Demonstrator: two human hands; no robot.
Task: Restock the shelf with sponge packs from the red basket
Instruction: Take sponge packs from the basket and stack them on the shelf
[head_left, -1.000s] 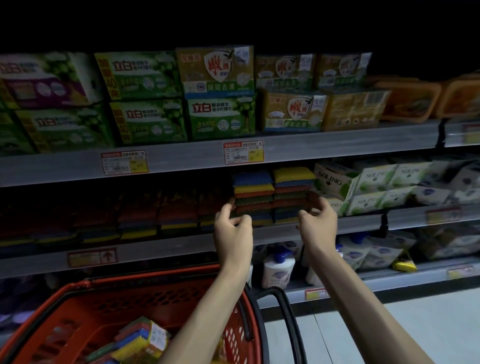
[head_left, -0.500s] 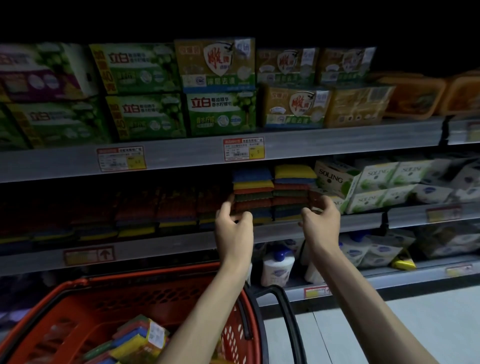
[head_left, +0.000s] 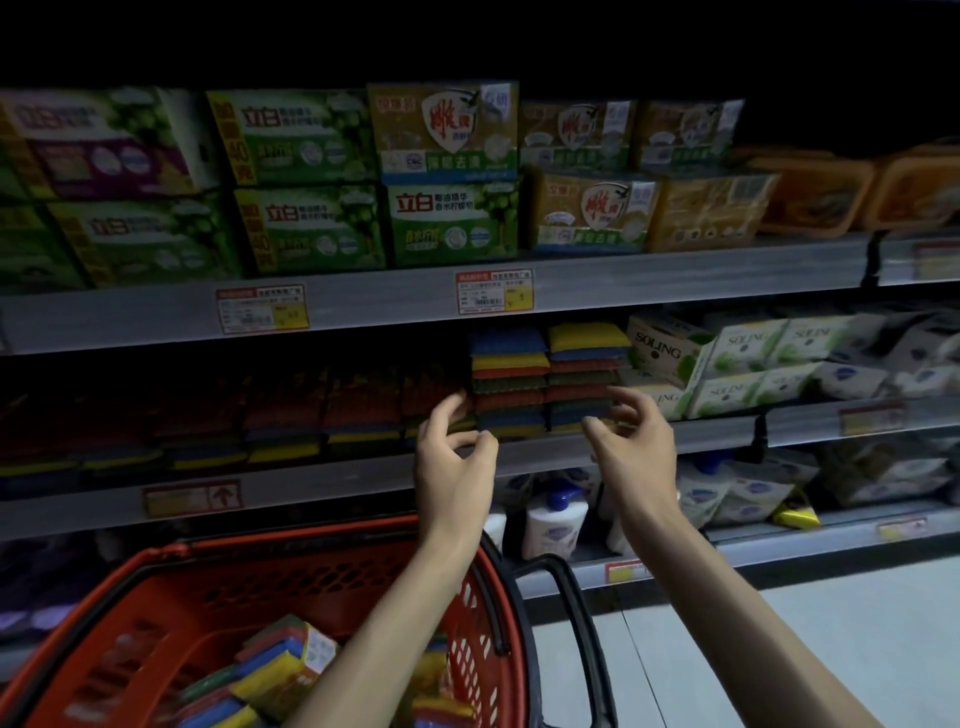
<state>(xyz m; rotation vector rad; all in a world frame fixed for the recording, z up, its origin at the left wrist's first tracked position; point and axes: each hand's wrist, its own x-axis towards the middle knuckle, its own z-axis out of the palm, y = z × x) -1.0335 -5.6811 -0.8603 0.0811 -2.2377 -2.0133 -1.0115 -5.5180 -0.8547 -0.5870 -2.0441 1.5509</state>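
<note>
1. Both sets of fingers are loosely curled and empty: left hand (head_left: 453, 462) sits just in front of the shelf (head_left: 363, 475) edge, thumb and forefinger nearly meeting on nothing; right hand (head_left: 635, 447) has its fingers hooked apart, also bare.
2. Sponge stacks (head_left: 545, 379) stand at 12 o'clock from my hands, two columns side by side, just beyond my fingertips. I judge they are placed and I am clear of them.
3. More packs (head_left: 283, 660) lie in the basket (head_left: 498, 597) at 7 o'clock, under my left forearm. That is where I should go next.
4. To do it well, I would check the two columns are flush with the front lip and not leaning toward the white boxes (head_left: 675, 358) at 2 o'clock before I drop my hands.
5. Reaching down, I would take one pack flat, thumb on top and fingers beneath, so the wrapper does not buckle.
6. Darker stacks (head_left: 291, 415) at 10 o'clock look lower, so that may be the better spot; the gloom makes it hard to tell.
</note>
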